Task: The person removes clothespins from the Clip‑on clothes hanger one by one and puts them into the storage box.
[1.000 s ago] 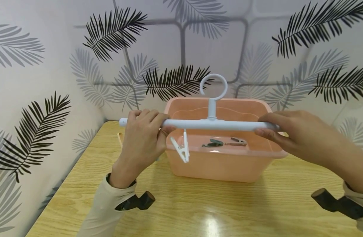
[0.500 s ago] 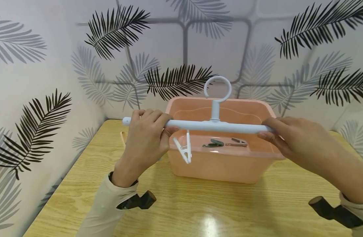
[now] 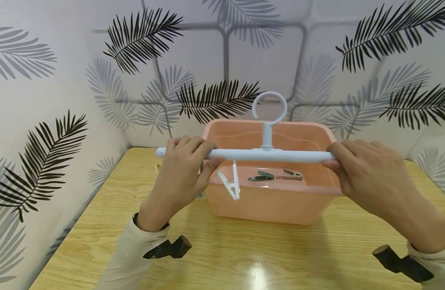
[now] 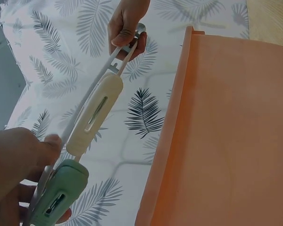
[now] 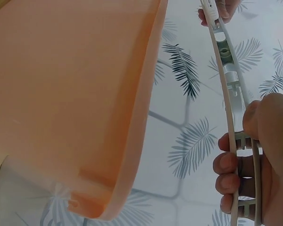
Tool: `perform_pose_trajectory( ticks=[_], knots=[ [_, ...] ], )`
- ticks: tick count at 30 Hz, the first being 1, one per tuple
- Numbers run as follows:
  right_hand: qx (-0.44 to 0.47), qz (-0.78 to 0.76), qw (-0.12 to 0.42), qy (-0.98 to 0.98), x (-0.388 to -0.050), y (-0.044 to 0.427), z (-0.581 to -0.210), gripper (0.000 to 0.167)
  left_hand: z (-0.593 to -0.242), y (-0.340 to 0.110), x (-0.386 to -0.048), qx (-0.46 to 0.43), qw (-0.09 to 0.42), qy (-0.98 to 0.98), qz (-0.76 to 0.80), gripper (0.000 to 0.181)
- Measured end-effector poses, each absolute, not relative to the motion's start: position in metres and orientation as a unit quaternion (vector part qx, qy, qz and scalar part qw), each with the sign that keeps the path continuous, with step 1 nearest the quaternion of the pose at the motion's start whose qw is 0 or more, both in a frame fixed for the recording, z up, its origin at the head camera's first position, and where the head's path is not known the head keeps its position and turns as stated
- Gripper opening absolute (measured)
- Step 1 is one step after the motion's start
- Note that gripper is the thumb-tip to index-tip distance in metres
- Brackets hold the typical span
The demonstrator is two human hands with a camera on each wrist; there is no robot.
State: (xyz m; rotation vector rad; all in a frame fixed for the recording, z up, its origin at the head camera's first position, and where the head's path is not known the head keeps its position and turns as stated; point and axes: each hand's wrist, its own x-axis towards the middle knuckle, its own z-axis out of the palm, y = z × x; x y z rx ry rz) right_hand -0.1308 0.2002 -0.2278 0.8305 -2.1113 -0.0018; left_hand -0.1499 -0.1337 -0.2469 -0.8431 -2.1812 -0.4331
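Both hands hold a pale blue hanger (image 3: 244, 154) level above the front of a pink basin (image 3: 266, 205), its round hook upward. The left hand (image 3: 182, 173) grips the bar near its left end; the right hand (image 3: 375, 173) grips the right end, which it covers. A white clip (image 3: 231, 183) hangs from the hanger beside the left thumb. In the left wrist view a cream clip (image 4: 95, 115) and a green clip (image 4: 61, 193) hang along the hanger, the green one by the left fingers. The right wrist view shows the right fingers (image 5: 227, 183) curled round the hanger's rails.
Inside the basin lie a dark green clip (image 3: 261, 176) and a greyish-pink clip (image 3: 290, 174). The basin stands on a wooden table (image 3: 222, 253) before a leaf-patterned wall covering (image 3: 135, 88). A small blue thing, mostly hidden, is beside the basin's left side.
The hanger has shifted slightly right with the left hand and the white clip. The right hand has moved a little, and its wrist is slightly further left. Both hands keep their grip.
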Motion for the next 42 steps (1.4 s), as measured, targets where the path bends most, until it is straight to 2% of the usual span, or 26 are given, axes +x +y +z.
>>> perform_pose_trajectory(
  ticks=[4, 8, 12, 15, 17, 21, 28, 34, 36, 39, 42],
  knots=[
    [0.334, 0.002, 0.448, -0.83, -0.133, 0.2, -0.229, 0.05, -0.247, -0.134, -0.149, -0.342, 0.376, -0.84, -0.191, 0.032],
    [0.333, 0.003, 0.449, -0.829, -0.134, 0.201, -0.229, 0.051, -0.248, -0.129, -0.144, -0.359, 0.436, -0.788, -0.245, 0.039],
    [0.336, -0.006, 0.445, -0.83, -0.136, 0.202, -0.229, 0.053, -0.25, -0.123, -0.138, -0.392, 0.506, -0.71, -0.293, 0.033],
    [0.335, -0.009, 0.443, -0.831, -0.136, 0.202, -0.229, 0.055, -0.257, -0.115, -0.131, -0.433, 0.513, -0.675, -0.307, 0.028],
    [0.333, -0.008, 0.443, -0.833, -0.136, 0.203, -0.23, 0.055, -0.265, -0.11, -0.124, -0.462, 0.479, -0.673, -0.323, 0.027],
    [0.327, -0.004, 0.446, -0.833, -0.136, 0.204, -0.231, 0.056, -0.286, -0.103, -0.114, -0.486, 0.362, -0.7, -0.379, 0.023],
    [0.323, -0.003, 0.446, -0.835, -0.137, 0.205, -0.23, 0.055, -0.305, -0.111, -0.111, -0.401, 0.189, -0.753, -0.487, 0.013],
    [0.33, -0.004, 0.451, -0.829, -0.137, 0.201, -0.23, 0.056, -0.313, -0.108, -0.111, -0.331, -0.031, -0.726, -0.602, 0.033],
    [0.334, 0.0, 0.456, -0.825, -0.137, 0.2, -0.23, 0.055, -0.315, -0.104, -0.114, -0.312, -0.089, -0.674, -0.664, 0.04],
    [0.334, 0.004, 0.46, -0.823, -0.136, 0.198, -0.231, 0.055, -0.314, -0.097, -0.118, -0.277, -0.136, -0.581, -0.754, 0.046],
    [0.331, 0.005, 0.459, -0.824, -0.136, 0.199, -0.232, 0.055, -0.311, -0.091, -0.12, -0.249, -0.146, -0.515, -0.807, 0.045]
  ],
)
